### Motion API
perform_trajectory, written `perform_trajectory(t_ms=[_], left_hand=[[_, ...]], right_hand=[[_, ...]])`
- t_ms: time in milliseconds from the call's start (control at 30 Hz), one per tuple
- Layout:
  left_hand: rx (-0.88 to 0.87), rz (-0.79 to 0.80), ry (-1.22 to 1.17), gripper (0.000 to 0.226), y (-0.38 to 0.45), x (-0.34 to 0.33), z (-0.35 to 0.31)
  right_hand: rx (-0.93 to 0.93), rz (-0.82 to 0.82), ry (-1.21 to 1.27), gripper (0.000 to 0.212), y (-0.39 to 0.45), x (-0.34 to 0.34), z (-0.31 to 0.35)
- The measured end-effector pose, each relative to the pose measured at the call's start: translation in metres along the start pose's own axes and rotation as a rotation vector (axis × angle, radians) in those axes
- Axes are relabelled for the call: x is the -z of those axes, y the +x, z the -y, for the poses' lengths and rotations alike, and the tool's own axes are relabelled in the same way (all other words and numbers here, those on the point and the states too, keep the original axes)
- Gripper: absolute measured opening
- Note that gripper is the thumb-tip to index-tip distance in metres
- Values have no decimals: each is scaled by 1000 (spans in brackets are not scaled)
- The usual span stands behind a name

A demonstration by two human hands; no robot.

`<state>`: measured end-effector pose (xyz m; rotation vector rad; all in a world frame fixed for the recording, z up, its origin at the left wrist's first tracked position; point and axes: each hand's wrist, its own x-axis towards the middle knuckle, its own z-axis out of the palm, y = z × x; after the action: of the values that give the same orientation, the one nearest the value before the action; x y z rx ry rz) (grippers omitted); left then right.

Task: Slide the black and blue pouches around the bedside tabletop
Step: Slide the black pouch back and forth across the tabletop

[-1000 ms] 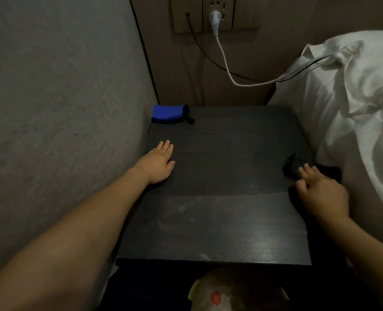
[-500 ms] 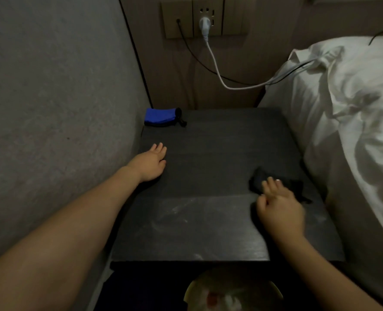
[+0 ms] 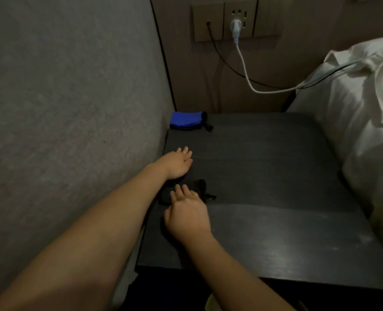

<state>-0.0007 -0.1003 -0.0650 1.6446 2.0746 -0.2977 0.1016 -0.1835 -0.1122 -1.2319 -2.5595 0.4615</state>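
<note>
Dim, grainy room light; a pale sheen glares off the near part of the dark tabletop [image 3: 298,232], the white bedding [image 3: 354,97] is brightest, wide-angle bending curves the edges, and the near forearms look soft

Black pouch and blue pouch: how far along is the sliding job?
Done: the black pouch has crossed from the bed side to the tabletop's wall side. In hand: the right hand's straight fingers press on it, beside the left hand resting flat. Left: the blue pouch sits untouched in the back corner.
</note>
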Motion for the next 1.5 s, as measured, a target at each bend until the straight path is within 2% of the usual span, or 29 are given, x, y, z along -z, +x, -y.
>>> perform_trajectory(t_ms=[200,333,433,567,633,733,867,967,1067,1133,1233,1433,1500], left_hand=[[-7,29,41,53,0,1,0],[-47,-57,-51,53,0,-12,6],[-54,-164,-72,53,3,-22,10],[119,-311,-53,62,8,-34,8],[185,-298,-70,68,12,-32,6],[157,-236,-98,70,13,-21,9],[139,-290,-221,68,5,-30,18],[212,-369,-344,74,5,-41,16],[284,-336,-533,84,7,-35,17],[310,-309,-575,88,6,-31,18],[320,-269,-497,85,6,-31,16],[250,-242,-134,76,7,-31,16],[227,-230,-101,74,6,-28,15]], right_hand=[[42,62,40,52,7,-11,29],[61,68,48,50,2,-14,26],[73,80,75,37,-4,-16,27],[107,73,128,37,-8,-16,23],[105,64,132,38,-12,-15,21],[79,79,130,50,-18,-14,18],[73,73,136,54,-24,-8,15],[76,79,139,54,-25,-7,16],[83,80,125,43,-24,-9,15],[86,89,122,43,-25,-10,14],[82,81,124,47,-25,-10,14],[102,66,134,42,-26,-8,7],[95,70,137,48,-29,-5,2]])
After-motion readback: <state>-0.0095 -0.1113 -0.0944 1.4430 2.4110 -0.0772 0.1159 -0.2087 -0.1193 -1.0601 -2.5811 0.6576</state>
